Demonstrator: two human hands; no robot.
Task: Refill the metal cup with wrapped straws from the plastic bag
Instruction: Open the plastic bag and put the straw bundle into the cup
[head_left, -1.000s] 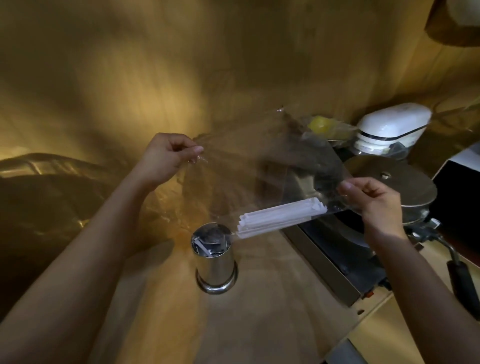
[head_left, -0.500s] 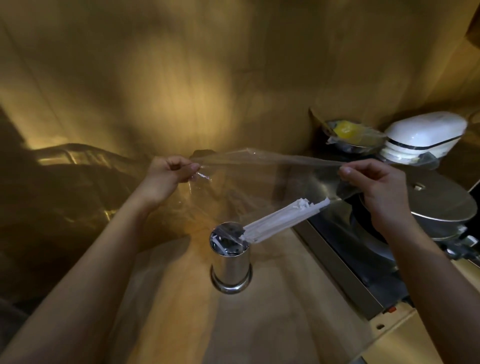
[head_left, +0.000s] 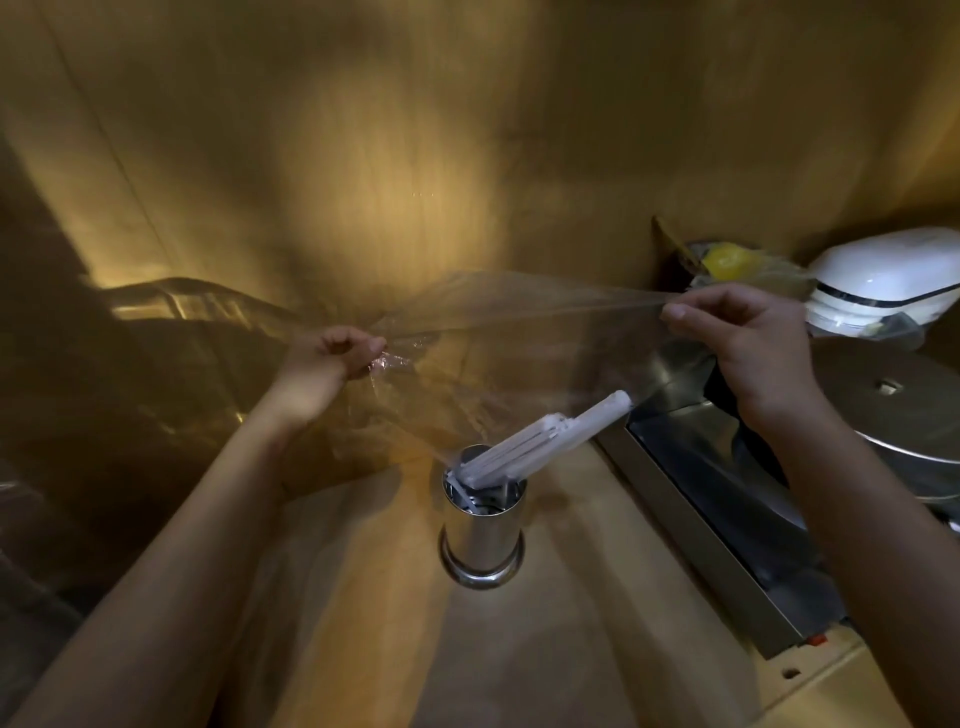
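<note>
Pouring step: left hand (head_left: 332, 358) and right hand (head_left: 753, 343) each pinch the clear plastic bag (head_left: 519, 358); white wrapped straws (head_left: 540, 441) sliding into shiny metal cup (head_left: 483, 535) mid-countertop. Next: tilt steeper.

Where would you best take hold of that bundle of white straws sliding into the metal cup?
Probably by the upper right end of the wrapped straws, coming from the right. That end sticks up clear of the metal cup, while the lower end is already at the cup's mouth. A grip across the bundle would likely keep it together. Both the left hand and right hand are pinching the plastic bag.
</note>
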